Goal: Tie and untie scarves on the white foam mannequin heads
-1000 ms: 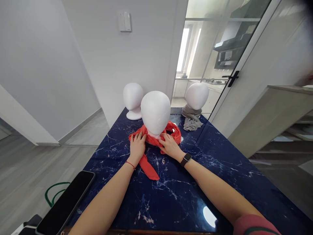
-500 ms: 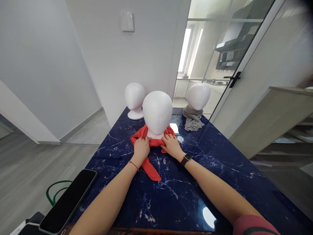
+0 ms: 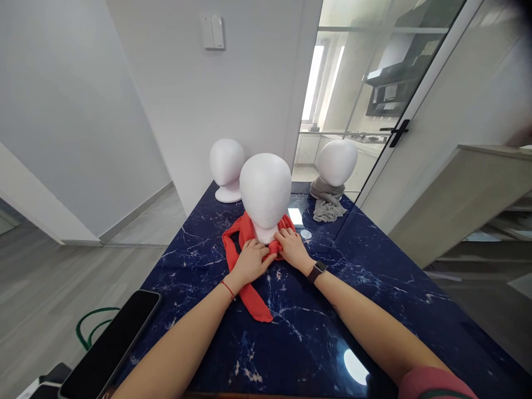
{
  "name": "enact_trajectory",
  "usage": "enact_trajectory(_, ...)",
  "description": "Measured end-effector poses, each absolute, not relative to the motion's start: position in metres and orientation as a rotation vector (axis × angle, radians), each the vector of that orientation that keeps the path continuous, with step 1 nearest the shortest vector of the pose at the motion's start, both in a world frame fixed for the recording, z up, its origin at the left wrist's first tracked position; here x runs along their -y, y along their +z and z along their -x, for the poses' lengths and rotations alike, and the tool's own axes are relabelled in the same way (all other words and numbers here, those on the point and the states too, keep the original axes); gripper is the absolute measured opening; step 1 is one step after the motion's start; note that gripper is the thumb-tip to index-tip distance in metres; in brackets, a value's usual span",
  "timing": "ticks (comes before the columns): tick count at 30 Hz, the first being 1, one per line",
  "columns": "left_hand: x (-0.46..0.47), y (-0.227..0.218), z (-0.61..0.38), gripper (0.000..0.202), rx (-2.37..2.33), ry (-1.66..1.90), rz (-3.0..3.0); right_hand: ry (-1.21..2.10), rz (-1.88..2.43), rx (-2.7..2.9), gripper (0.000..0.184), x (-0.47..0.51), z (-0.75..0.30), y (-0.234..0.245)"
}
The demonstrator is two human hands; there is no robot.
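Note:
A red scarf (image 3: 254, 305) loops around the neck of the white foam mannequin head (image 3: 266, 191) in the middle of the table. One end of the scarf trails toward me over the tabletop. At the front of the neck, my left hand (image 3: 252, 261) has its fingers on the cloth, reaching to the right. Close beside it, my right hand (image 3: 291, 247) pinches a gathered, bunched part of the scarf, wearing a dark watch (image 3: 317, 270) at the wrist. Both hands are closed on the fabric; the fingertips are partly hidden in its folds.
A bare foam head (image 3: 227, 163) stands behind on the left. Another foam head (image 3: 337, 162) wears a grey scarf (image 3: 328, 202) at the back right. A phone (image 3: 112, 343) lies at the left edge of the blue marbled table (image 3: 332, 332). Behind is a glass door (image 3: 353, 72).
My left hand has shifted right and slightly toward me, closer to my right hand. The scarf's front, stretched straight before, is now bunched near my right fingers. Its trailing end sits slightly nearer me.

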State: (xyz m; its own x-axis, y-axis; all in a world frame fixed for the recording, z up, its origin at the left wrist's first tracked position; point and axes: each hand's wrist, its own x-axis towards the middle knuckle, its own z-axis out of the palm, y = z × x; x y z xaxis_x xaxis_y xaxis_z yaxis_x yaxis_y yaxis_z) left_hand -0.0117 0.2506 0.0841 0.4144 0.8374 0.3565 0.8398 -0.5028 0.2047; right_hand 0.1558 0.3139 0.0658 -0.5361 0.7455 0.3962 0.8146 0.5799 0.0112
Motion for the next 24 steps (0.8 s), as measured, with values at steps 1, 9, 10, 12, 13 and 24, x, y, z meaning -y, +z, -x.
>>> enact_trajectory(1,-0.253,0.082,0.015,0.037,1.667,-0.687,2.554,-0.266,1.270,2.458,0.017,-0.314,-0.156,0.065)
enact_trajectory(9,-0.270,0.070,0.035,0.033,2.056,-0.854,2.082,-0.258,1.365,2.361,0.025,-0.313,-0.159,0.064)
enact_trajectory(10,-0.271,0.068,0.036,0.041,2.082,-0.901,2.054,-0.248,1.385,2.346,0.026,-0.313,-0.159,0.064)
enact_trajectory(12,-0.274,0.065,0.038,0.057,2.145,-0.984,2.014,-0.219,1.409,2.322,0.028,-0.313,-0.159,0.062)
enact_trajectory(13,-0.275,0.064,0.039,0.062,2.170,-1.014,2.014,-0.198,1.411,2.315,0.028,-0.314,-0.159,0.061)
enact_trajectory(24,-0.276,0.059,0.044,0.064,2.052,-1.193,2.197,0.284,1.042,1.781,0.044,-0.324,-0.163,0.066)
